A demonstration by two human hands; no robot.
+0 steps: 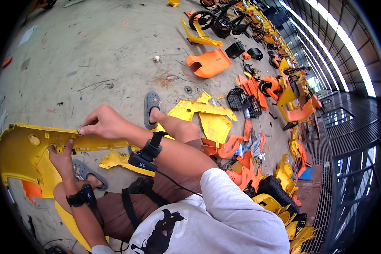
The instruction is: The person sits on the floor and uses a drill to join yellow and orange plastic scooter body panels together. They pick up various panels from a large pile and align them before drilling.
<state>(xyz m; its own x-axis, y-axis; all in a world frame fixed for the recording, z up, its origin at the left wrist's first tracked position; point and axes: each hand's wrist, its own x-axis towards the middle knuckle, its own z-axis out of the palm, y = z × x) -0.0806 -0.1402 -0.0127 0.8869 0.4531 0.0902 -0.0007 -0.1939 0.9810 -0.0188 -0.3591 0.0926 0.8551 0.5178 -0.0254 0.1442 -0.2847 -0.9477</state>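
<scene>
A large yellow plastic vehicle body panel point(19, 154), with a round hole and ribs along its upper edge, lies across my left side in front of my legs. My left hand point(62, 161) grips the panel's lower edge, with the thumb pointing up against its inner face. At the panel's top edge, my right hand point(105, 122) is closed in a pinch. Something tiny shows at its fingertips, too small to make out. A curved yellow trim piece point(120, 161) rests on the floor between my feet, partly behind my right forearm.
More yellow panels point(216, 126) lie beyond my right knee. An orange panel point(211, 64) and a black crate point(238, 99) sit farther off. Broken orange and yellow parts pile up at my right, near an orange scooter point(302, 112). A stripped motorcycle point(220, 21) stands at the back.
</scene>
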